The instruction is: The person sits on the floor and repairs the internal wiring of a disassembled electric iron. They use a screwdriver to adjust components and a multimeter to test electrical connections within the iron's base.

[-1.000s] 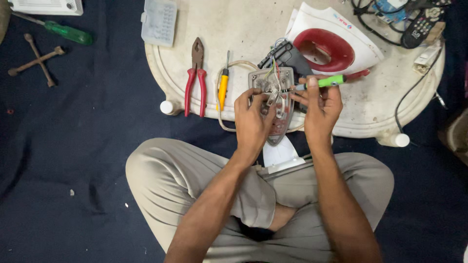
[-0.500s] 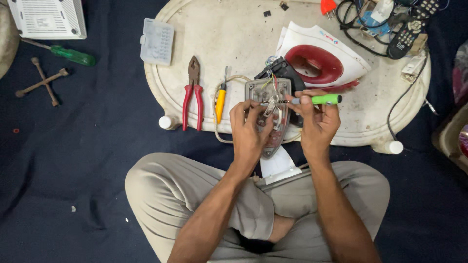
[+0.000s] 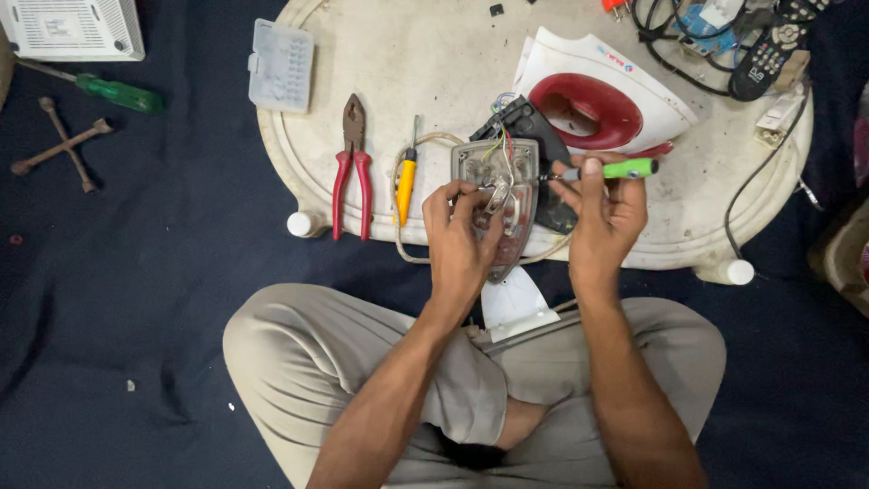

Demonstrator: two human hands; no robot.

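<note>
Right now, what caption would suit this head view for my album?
Left hand steadies an opened iron's metal base while right hand applies a green-handled screwdriver.

Even, soft overhead light, faint shadows, sharp focus, slight wide-angle bending at edges.

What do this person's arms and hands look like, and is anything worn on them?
Both arms are bare from the elbow down: no sleeves in view, no gloves, no watch, no rings that I can make out. The left hand and right hand have short nails. The only clothing in view is light beige trousers on the crossed legs.
</note>
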